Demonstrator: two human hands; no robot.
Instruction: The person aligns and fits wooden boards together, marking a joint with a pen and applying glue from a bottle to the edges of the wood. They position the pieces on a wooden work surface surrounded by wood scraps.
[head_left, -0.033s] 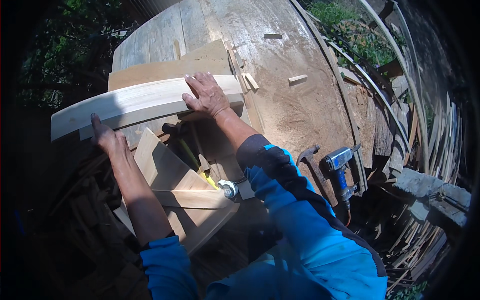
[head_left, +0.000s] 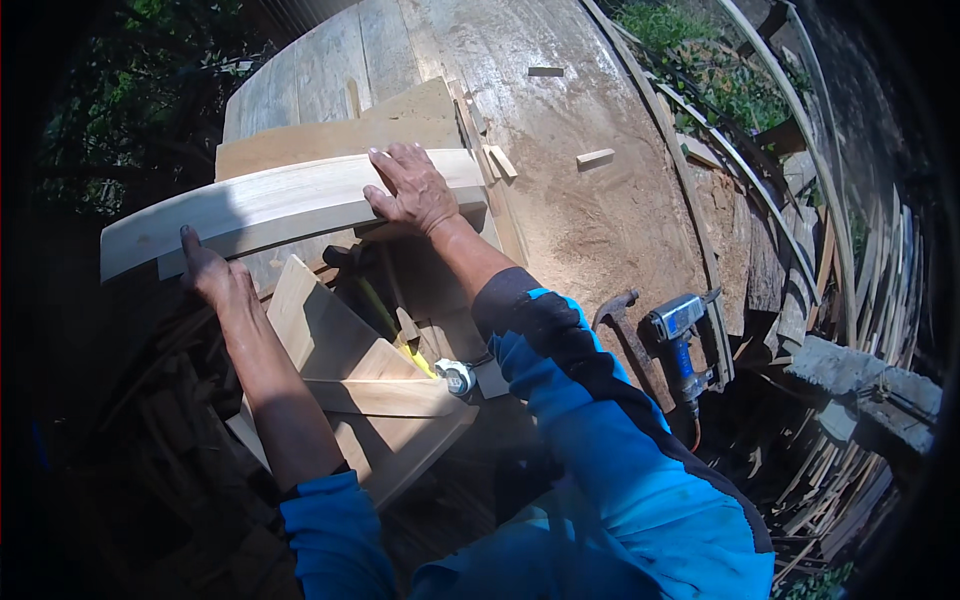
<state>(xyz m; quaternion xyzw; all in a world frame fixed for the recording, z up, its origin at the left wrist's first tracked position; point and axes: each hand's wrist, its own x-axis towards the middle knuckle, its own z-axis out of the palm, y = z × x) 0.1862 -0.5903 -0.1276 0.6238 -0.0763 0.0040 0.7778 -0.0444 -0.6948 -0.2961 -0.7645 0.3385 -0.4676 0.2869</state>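
Observation:
A long pale wooden board (head_left: 300, 192) lies across the left part of the workbench, with a second board (head_left: 310, 227) showing along its near edge. My left hand (head_left: 212, 275) grips the near edge toward the left end, thumb up on the wood and fingers partly hidden beneath. Near the right end, my right hand (head_left: 415, 192) is laid over the boards, its fingers on the upper face and the thumb set apart. Behind them a wide tan wood panel (head_left: 330, 140) rests on the bench.
Closer to me are cut wood pieces (head_left: 385, 400) and a white tape measure (head_left: 457, 377). A claw hammer (head_left: 637, 350) and a blue-and-silver air nailer (head_left: 683, 345) lie at the right edge of the sawdust-covered workbench (head_left: 560, 220). Small offcuts (head_left: 595, 159) are scattered on it.

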